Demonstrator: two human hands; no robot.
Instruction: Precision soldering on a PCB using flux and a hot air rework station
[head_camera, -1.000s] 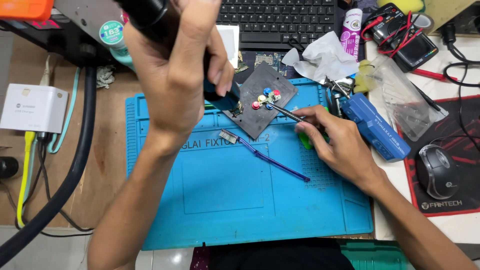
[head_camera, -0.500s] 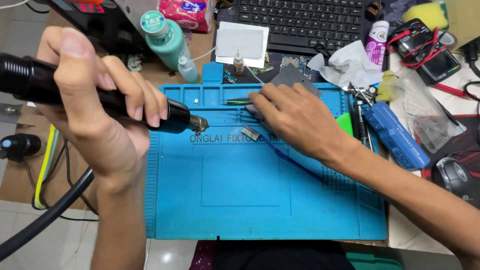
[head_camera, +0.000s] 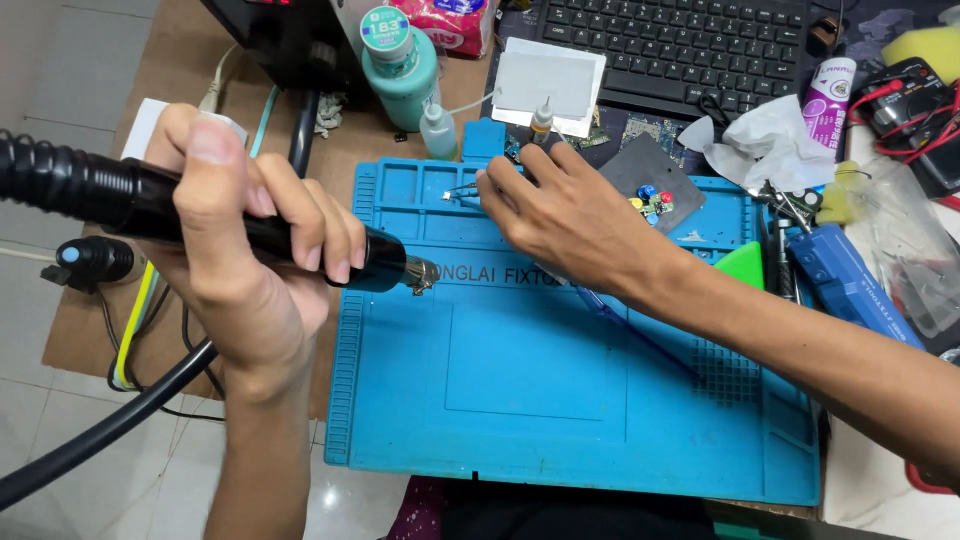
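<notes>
My left hand (head_camera: 250, 265) grips a black hot-air wand (head_camera: 130, 205) with a ribbed hose. Its metal nozzle (head_camera: 420, 275) points right, just above the left side of the blue work mat (head_camera: 560, 400). My right hand (head_camera: 565, 220) reaches across the mat's upper part and holds thin tweezers (head_camera: 462, 192). The tweezer tips sit at a small compartment along the mat's top edge, with a tiny part at them. A dark board (head_camera: 655, 180) with small coloured buttons lies just right of my right hand.
A teal bottle (head_camera: 398, 62), a small dropper bottle (head_camera: 437, 130) and a white box (head_camera: 550, 85) stand behind the mat. A black keyboard (head_camera: 690, 45) lies at the back. Crumpled tissue (head_camera: 770, 140), a blue tool (head_camera: 850, 285) and a green pick (head_camera: 742, 268) crowd the right.
My left hand pulled the wand away from the board, out to the left. My right hand moved left from the board with the tweezers to the mat's top compartments.
</notes>
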